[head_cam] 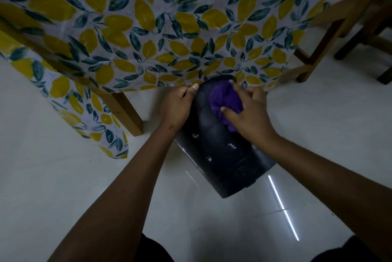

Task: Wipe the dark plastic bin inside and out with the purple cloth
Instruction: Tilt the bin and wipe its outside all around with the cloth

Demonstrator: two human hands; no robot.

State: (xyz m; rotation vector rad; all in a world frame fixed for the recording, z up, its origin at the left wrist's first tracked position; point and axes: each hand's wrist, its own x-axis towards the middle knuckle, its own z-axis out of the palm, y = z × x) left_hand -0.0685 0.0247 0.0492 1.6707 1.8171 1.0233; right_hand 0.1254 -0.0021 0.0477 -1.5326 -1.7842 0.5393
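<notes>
The dark plastic bin [222, 155] lies tilted on its side on the white floor, its base toward me and its rim at the tablecloth's hem. My left hand [177, 106] grips the bin's left side near the rim. My right hand [248, 113] presses the bunched purple cloth [224, 100] against the bin's upper outer wall. White scuff marks show on the wall lower down. The bin's inside is hidden from me.
A table draped with a lemon-and-leaf patterned cloth [169, 28] stands just beyond the bin, its wooden leg [127, 111] to the left. Dark wooden chair legs [360, 39] stand at the right. The glossy white floor [63, 177] reflects a strip light.
</notes>
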